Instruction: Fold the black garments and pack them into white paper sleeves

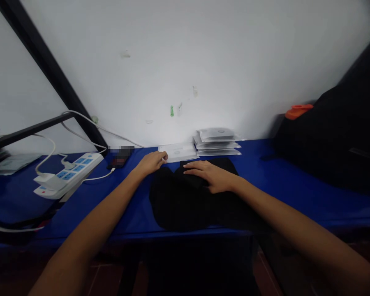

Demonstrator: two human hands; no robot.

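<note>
Black cloth (185,205) lies bunched on the blue table (255,164), near its front edge. My right hand (211,174) rests palm down on the folded upper part of the cloth, fingers stretched out and slightly apart. Behind the cloth a flat, clear-white plastic packet (180,152) lies against the wall. My left hand (154,161) is at the left edge of this packet, its fingers curled and closed on that edge. Just right of the single packet stands a stack of similar packets (217,144).
A white power strip (69,174) with plugs and cables lies on the left, near a dark phone (121,157) on a white cable. A large black bag (336,144) with an orange item (298,111) fills the right side. Black metal bars (49,61) cross the upper left.
</note>
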